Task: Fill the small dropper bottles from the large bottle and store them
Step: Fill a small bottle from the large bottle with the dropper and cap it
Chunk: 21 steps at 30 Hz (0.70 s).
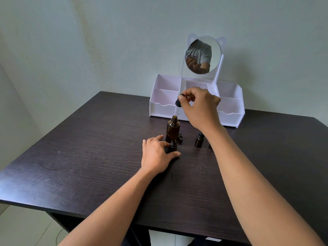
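Here, just above centre of the frame, the large bottle (172, 129) stands upright on the dark wood-grain table (99, 157), amber glass with its mouth uncovered. Any label or writing on it is too small to tell. Directly above its mouth the right hand (199, 105) pinches a black dropper cap (178, 103) between thumb and forefinger, the other fingers curled in. A thin clear tube (176, 111) hangs faintly from the cap toward the neck. Just in front of the large bottle, the left hand (157, 154) rests on the table with its thumb and fingers closed narrowly round a small dropper bottle (173, 146), which stands upright with its threaded neck uncovered. A small dark piece (180, 137) sits beside the large bottle's base, too hidden to identify. Right of centre, a second small bottle (199, 140) stands capped, apart from the others, and the edge of another dark bottle (210, 146) peeks out from behind the right forearm. Behind them all, at the table's far edge, a white organiser (164, 103) with open compartments carries a round mirror (203, 55) topped by cat ears, reflecting a grey sleeve and a hand.
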Tool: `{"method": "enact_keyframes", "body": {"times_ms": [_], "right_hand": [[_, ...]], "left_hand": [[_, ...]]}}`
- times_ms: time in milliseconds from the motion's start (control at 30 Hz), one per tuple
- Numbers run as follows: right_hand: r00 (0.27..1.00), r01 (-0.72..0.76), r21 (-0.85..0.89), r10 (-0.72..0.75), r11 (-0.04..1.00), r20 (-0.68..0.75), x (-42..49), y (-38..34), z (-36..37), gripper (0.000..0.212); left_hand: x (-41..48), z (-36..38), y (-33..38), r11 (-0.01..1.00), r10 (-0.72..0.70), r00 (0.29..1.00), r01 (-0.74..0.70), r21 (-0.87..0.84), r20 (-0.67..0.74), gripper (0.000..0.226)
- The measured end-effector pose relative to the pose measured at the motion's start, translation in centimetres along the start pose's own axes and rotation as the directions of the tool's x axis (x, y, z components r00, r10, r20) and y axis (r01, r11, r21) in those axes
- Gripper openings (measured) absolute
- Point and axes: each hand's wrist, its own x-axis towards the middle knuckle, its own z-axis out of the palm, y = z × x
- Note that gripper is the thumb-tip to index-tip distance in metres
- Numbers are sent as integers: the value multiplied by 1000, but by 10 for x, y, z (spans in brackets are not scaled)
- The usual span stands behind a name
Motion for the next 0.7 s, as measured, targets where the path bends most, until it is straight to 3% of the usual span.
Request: {"method": "enact_keyframes", "body": {"times_ms": [700], "right_hand": [[991,-77,-5,77,997,114,1,7,15,12]], "left_hand": [[1,1,-1,1000,9,1000,-10,18,16,58]]}}
